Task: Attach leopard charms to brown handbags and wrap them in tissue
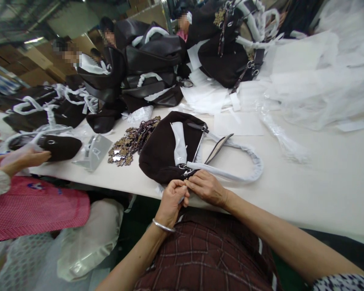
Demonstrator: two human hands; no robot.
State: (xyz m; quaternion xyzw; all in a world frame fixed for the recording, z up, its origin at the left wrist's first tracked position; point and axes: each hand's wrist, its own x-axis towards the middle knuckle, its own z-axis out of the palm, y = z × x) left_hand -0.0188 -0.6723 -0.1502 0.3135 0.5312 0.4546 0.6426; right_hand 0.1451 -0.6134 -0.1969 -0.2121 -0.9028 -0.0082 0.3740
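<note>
A dark brown handbag (pixel 159 147) lies on the table in front of me, its zipped opening toward the right. A strap wrapped in white (pixel 256 163) loops out from it to the right, and a white wrapped piece (pixel 178 143) rests across its side. At the near end of the zipper, my right hand (pixel 209 188) is closed, its fingertips pinching at the bag's edge. My left hand (pixel 172 200) is closed just beside it, with a bit of something whitish in the fingers. What exactly the fingertips hold is too small to tell.
A heap of flower-shaped charms (pixel 123 149) lies left of the bag, beside a clear plastic stand (pixel 94 151). Dark bags (pixel 153 52) are piled behind. White sheets and plastic (pixel 306 81) spread at the back right. A co-worker's hand (pixel 33 155) works on another bag at left.
</note>
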